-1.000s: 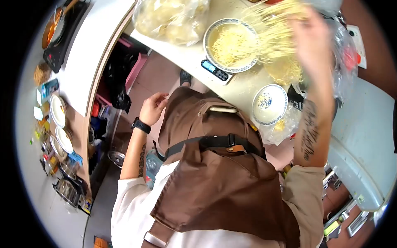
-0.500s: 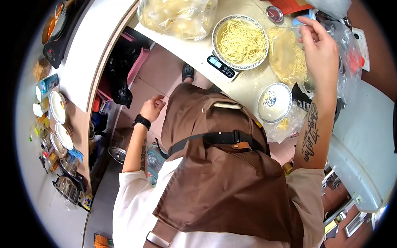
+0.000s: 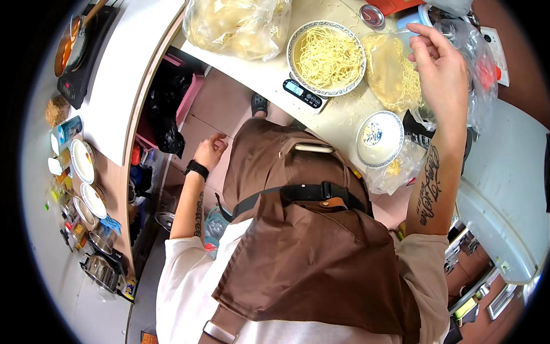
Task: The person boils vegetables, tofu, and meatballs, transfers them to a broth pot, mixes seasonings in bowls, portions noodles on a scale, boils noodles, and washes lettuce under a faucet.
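Observation:
A patterned bowl (image 3: 291, 57) heaped with thin yellow noodles (image 3: 329, 57) stands on a digital kitchen scale (image 3: 303, 96); its lit figures are too small to read. To the bowl's right lies a clear bag of noodles (image 3: 392, 71). My right hand (image 3: 441, 69) hovers beside that bag's right side, index finger stretched out and the other fingers loosely bent, with nothing seen in it. Away from the counter, my left hand (image 3: 211, 152) hangs over the floor by my apron, fingers loosely bent and apart, holding nothing. A smaller white bowl (image 3: 380, 139) with a blue motif sits nearer me.
A large plastic bag (image 3: 235, 28) fills the counter's far left. A round lid (image 3: 372, 15) lies behind the noodle bag. Loose noodle strands are scattered about. On the left counter are a pan (image 3: 74, 49) on a cooker, bowls (image 3: 83, 162) and jars. A pink bin (image 3: 192, 94) stands below.
The view has shifted slightly, so the counter things sit a little further left. Both hands keep nearly the same pose, and the bowl stays on the scale.

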`<state>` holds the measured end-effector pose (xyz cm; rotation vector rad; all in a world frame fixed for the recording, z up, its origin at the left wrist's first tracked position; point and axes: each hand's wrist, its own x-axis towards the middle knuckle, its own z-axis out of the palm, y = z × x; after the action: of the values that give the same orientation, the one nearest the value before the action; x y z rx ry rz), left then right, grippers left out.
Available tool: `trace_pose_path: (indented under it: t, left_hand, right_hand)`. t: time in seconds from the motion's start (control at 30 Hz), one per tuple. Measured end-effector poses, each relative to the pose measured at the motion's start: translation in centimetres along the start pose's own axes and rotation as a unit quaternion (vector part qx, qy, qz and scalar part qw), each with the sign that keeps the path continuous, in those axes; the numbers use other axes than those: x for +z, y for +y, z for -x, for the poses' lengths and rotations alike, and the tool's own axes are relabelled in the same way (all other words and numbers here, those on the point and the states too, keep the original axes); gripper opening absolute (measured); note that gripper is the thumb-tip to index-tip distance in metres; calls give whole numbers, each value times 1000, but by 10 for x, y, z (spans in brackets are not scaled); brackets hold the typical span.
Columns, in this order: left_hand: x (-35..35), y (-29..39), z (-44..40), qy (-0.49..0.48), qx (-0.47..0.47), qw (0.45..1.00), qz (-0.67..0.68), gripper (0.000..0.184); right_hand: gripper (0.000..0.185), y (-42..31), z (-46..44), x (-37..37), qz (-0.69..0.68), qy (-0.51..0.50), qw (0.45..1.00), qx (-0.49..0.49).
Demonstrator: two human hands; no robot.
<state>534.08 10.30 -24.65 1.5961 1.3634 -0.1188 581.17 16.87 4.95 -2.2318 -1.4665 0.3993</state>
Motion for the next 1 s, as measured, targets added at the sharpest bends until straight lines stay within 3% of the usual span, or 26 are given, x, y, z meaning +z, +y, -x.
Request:
trace_pose_path:
  t: [0.17,0.27,0.33,0.4,0.47,0.57,0.67,0.77,0.87,0.9,1.0]
  left_hand:
    - [-1,-4,5,2,-9,1000,-12,30]
    - [1,-11,5,-7,5,1000,-4,29]
    - [3,-11,6,-3,11,1000,1,29]
    - [6,-17,3,-8,29,999,-27,30]
    - [6,-20,1,-36,15,999,-24,31]
    - [0,-21,4,-37,15,999,-12,31]
    - [-10,-19,5,-50,8,999,-12,31]
    - [-18,-28,-1,-52,17,998,-2,31]
    - [-30,-27,-9,-62,18,997,-41,32]
    - [-33,-31,-13,-73,22,997,-34,33]
    - [-49,-24,-26,-97,36,992,-70,32]
  right_hand:
    - [30,10,-3,12,-17,-17,999,-39]
    - [38,10,-4,38,-53,-113,992,4]
    - [58,31,-5,91,74,-152,985,-26]
    - [82,17,-8,124,164,-229,958,51]
    - [89,25,-7,165,174,-227,954,91]
    - [89,2,-4,179,215,-266,934,104]
    - [65,34,6,217,176,-177,967,41]
    - [60,66,3,229,148,-147,978,-21]
    - [55,62,-3,192,-30,-143,989,36]
    - [54,66,0,188,-22,-54,998,-35]
    - [52,57,10,143,-277,-133,933,185]
